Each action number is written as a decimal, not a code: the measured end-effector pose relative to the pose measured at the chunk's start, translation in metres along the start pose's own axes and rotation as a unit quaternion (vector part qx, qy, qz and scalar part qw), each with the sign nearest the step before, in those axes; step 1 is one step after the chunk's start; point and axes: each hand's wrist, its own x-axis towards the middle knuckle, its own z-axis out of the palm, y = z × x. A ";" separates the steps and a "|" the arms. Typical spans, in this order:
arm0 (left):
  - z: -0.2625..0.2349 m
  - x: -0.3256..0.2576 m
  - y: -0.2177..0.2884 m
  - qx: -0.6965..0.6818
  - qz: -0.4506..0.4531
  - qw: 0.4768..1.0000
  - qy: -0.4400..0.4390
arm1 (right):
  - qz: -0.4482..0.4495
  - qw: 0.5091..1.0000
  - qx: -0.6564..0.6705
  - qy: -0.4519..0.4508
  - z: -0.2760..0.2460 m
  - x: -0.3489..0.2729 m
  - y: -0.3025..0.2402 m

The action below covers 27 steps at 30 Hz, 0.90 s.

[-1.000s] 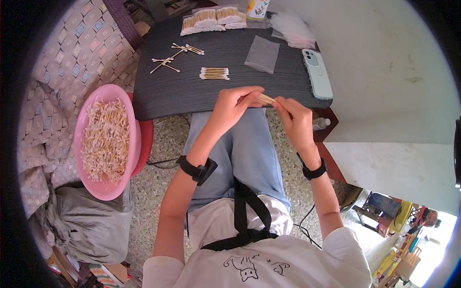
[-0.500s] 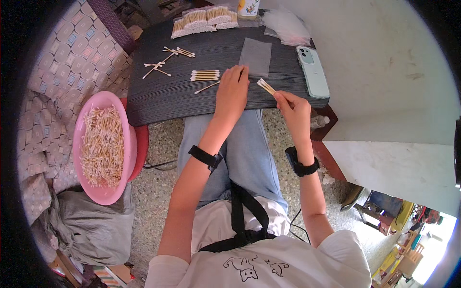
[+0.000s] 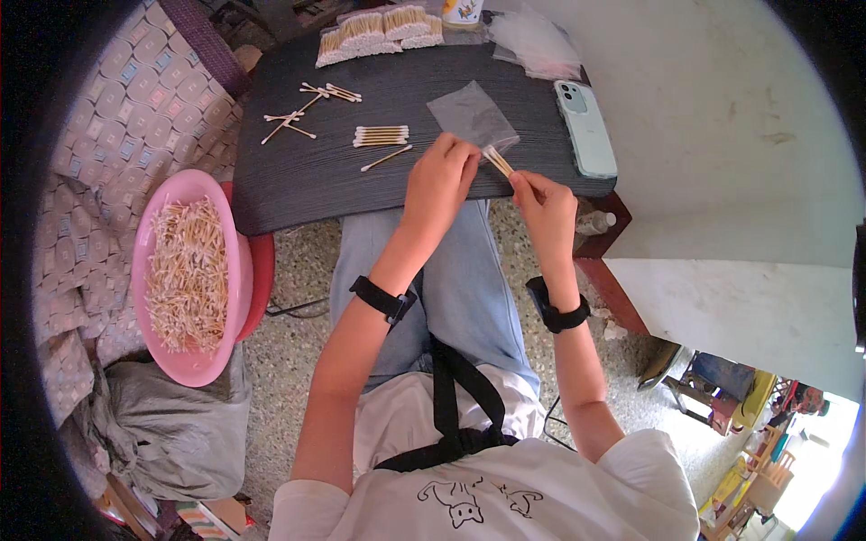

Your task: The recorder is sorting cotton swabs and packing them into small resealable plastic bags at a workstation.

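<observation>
A small clear plastic bag (image 3: 472,110) lies tilted on the dark table, its near edge at the fingertips of my left hand (image 3: 439,183). Those fingers are pinched together on the bag's edge. My right hand (image 3: 544,206) grips a few cotton swabs (image 3: 499,162) by their lower ends, with the white tips at the bag's near edge. Whether the tips are inside the bag I cannot tell. Left of my left hand sits a neat row of cotton swabs (image 3: 381,135), with a single swab (image 3: 386,159) lying slanted just below it.
Loose swabs (image 3: 290,124) lie crossed at the table's left. Filled bags of swabs (image 3: 379,34), a cup (image 3: 462,11) and a stack of clear bags (image 3: 534,45) stand along the far edge. A pale phone (image 3: 586,131) is at right. A pink basin (image 3: 236,298) holds many swabs.
My left hand has taken hold of the bag's near edge, and the bag has turned on the table. The swabs in my right hand are now up against the bag's edge.
</observation>
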 end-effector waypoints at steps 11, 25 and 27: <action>0.004 -0.012 0.017 -0.089 0.073 0.993 0.036 | 0.077 0.981 0.165 -0.063 0.010 0.012 0.004; -0.063 0.010 0.024 0.132 0.210 0.968 -0.034 | -0.221 0.952 -0.092 -0.193 -0.025 0.022 -0.026; -0.061 0.007 0.018 0.123 0.208 0.968 -0.061 | -0.211 0.949 -0.106 -0.207 -0.022 0.023 -0.025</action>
